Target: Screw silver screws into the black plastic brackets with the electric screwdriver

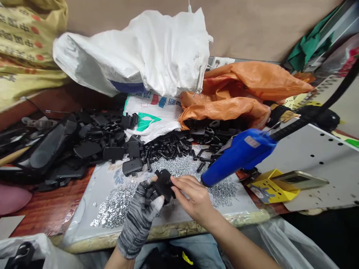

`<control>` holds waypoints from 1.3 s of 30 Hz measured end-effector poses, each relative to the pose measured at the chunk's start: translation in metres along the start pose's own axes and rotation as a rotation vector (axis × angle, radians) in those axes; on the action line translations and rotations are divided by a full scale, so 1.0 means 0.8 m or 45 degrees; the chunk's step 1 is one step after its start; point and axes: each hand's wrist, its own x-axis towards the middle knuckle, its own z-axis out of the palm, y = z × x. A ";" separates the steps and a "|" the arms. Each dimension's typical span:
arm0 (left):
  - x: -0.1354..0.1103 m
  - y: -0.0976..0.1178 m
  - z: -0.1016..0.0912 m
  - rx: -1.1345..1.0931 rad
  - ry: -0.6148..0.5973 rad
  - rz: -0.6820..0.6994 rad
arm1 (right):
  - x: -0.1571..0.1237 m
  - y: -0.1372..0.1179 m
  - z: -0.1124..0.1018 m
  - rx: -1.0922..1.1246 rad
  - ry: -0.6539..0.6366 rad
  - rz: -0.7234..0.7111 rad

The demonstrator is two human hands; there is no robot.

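My left hand (141,211), in a grey striped fingerless glove, grips a black plastic part (165,185) from its left and lower side. On the part's right edge, the bare fingers of my right hand (193,196) are closed; whether they also pinch a small piece cannot be made out. Under and beside my hands, silver nuts or washers (113,205) lie in a pile to the left. Small silver screws (224,192) are heaped to the right, with more screws (175,164) behind. Black cylindrical plastic pieces (168,145) lie beyond those.
A blue-bodied power tool (238,157) hangs at a slant right of my hands. Black plastic parts (98,144) pile up at the left. White sacks (157,48) and an orange sack (238,89) stand behind. A yellow holder (270,190) with a phone (301,180) is at the right.
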 end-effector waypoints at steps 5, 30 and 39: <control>-0.016 -0.013 -0.001 0.254 0.178 0.179 | -0.011 -0.012 0.011 0.119 -0.021 0.205; -0.005 -0.047 0.032 0.548 -0.196 -0.046 | 0.000 0.031 -0.047 -0.319 -0.798 0.584; -0.008 -0.047 0.048 0.396 -0.180 -0.073 | 0.008 -0.023 -0.075 -0.348 -0.318 0.005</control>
